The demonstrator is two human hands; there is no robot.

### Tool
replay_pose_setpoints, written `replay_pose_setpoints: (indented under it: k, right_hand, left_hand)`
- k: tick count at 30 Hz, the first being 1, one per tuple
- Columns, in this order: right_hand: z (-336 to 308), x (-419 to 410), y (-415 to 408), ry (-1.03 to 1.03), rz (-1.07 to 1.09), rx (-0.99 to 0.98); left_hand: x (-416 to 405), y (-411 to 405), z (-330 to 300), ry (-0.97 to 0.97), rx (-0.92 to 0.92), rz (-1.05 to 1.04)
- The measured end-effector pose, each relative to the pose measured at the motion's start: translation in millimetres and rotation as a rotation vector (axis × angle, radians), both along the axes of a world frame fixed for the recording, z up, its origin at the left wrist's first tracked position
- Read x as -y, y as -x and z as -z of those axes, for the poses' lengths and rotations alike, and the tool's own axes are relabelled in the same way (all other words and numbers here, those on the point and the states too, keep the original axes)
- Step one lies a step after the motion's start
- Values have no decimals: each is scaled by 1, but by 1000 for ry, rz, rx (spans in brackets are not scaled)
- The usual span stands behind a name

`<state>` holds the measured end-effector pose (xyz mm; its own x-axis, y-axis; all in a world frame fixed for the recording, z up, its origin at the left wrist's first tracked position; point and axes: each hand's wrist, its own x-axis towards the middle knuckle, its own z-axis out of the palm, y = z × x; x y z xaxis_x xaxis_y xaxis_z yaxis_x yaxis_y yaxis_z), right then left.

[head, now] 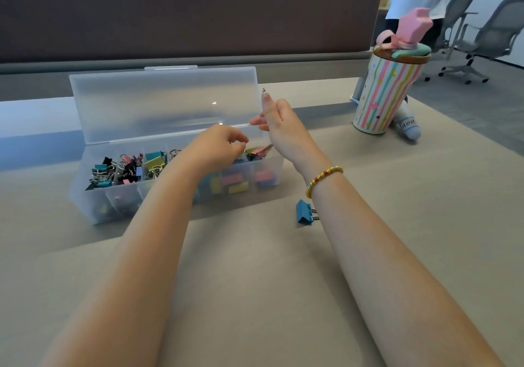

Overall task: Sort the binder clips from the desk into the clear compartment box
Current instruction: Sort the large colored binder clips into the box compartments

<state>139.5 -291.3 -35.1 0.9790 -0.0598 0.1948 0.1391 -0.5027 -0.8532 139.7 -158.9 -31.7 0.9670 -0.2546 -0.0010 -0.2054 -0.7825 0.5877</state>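
Your left hand (224, 142) hangs over the clear box (175, 179) with fingers curled, though you can't tell what it holds, your right hand (279, 122) rests loose at 3 o'clock, and one blue clip (304, 211) waits on the counter (255, 281) at the box's 5 o'clock.

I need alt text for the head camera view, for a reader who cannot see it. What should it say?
A person's left hand reaches into the right end of an open clear compartment box filled with coloured binder clips, while the right hand hovers beside the raised lid. One blue binder clip lies on the desk near the right wrist, and a striped cup stands far right.
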Motion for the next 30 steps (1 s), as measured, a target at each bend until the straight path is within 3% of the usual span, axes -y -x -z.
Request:
replay_pose_setpoints:
  k: [6,9,13,22,26,30]
  right_hand:
    - [-4,11,0,-18,73,98]
    - [-7,19,2,100,23,62]
    - [-2,24,1,242,7,30]
    - [-6,28,1,87,51,65]
    - [-5,26,6,209,21,40]
    - [3,10,3,428,92,113]
  left_hand:
    - [3,-2,9,-78,53,30]
    - [8,-1,8,-161,122,16]
    - [17,7,3,-134,142,95]
    - [31,15,-3,-181,29,87]
    - [10,8,-10,13,119,-16]
    - [0,5,-8,25,175,-87]
